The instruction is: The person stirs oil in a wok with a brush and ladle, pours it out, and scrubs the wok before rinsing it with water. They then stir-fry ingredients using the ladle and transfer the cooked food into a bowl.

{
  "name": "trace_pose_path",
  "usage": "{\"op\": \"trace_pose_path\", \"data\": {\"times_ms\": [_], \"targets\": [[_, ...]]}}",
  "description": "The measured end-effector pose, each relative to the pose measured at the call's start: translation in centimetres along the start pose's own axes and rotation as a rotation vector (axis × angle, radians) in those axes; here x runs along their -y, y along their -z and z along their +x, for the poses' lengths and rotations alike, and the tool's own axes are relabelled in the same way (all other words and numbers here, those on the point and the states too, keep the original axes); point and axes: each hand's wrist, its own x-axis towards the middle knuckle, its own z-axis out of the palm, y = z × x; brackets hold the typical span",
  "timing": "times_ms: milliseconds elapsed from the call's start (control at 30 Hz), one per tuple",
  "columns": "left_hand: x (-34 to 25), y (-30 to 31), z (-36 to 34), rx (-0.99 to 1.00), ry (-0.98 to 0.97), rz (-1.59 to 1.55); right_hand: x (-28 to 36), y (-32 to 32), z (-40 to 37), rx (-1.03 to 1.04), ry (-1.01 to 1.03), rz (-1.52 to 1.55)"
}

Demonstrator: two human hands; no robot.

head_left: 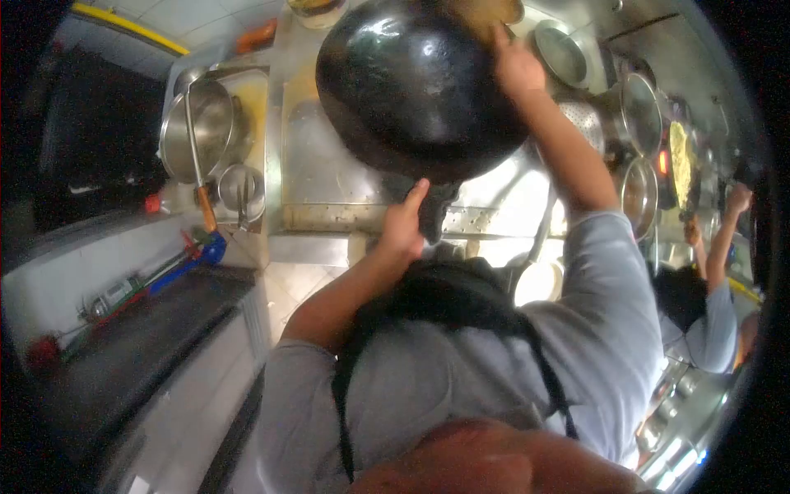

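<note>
A large black wok (420,90) is tilted up over the steel counter, its dark rounded surface facing the camera. At its lower edge, my left hand (405,222) is closed on the near side, thumb up, with dark cloth or a handle hanging beside it. My right hand (518,70) is at the wok's upper right edge, close to a brownish round item (485,11); its fingers are partly blurred, and what they hold is not clear.
Left are a steel pot (197,136), a ladle (194,140) and a small pot (241,191). To the right stand a round metal pan (561,53), a perforated strainer (583,123) and more pots. A co-worker's arm (726,235) is near a pan with yellow food (680,160).
</note>
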Motion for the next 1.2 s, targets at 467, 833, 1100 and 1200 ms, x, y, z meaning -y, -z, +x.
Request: {"op": "trace_pose_path", "data": {"times_ms": [467, 833, 1100, 1200], "targets": [[2.3, 1.6, 2.5, -0.014, 0.490, -0.321, -4.8, 0.1, 0.0, 0.571, 0.128, -0.096], [5.7, 3.9, 3.3, 0.096, 0.061, 0.162, 8.9, 2.2, -8.3, 0.831, 0.486, 0.626], [2.3, 1.3, 2.3, 0.099, 0.546, -0.247, -3.6, 5.9, -1.3, -0.136, 0.012, -0.244], [4.4, 3.2, 3.4, 0.049, 0.491, -0.211, 0.3, 0.7, -2.1, 0.101, -0.115, 0.015]]}}
